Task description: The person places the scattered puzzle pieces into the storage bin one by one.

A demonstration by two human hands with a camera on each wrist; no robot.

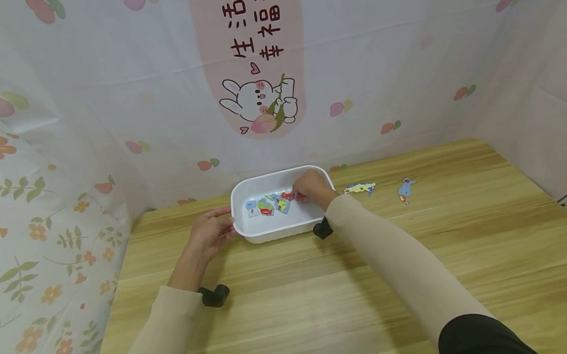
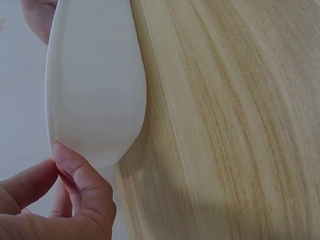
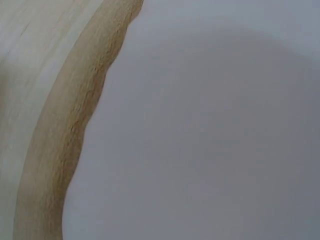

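A white tray [image 1: 258, 236] sits at the back of the wooden table, with several small flat coloured pieces [image 1: 266, 207] in its left and middle part. My left hand [image 1: 209, 232] is at the tray's left end; in the left wrist view its thumb and index finger pinch the rim at a corner. Reaching over the right end, my right hand [image 1: 310, 187] is down inside the tray with bent fingers, beside a red and blue piece [image 1: 287, 195]. Whether those fingers hold a piece I cannot tell. The right wrist view shows mostly the tray's pale outer wall [image 3: 200, 135].
Right of the tray, a yellow and blue flat piece [image 1: 359, 188] and a blue piece with a red end [image 1: 405, 191] lie on the wooden table [image 1: 284, 310]. A printed cloth [image 1: 379, 64] hangs close behind the tray, and a floral one [image 1: 33, 230] on the left.
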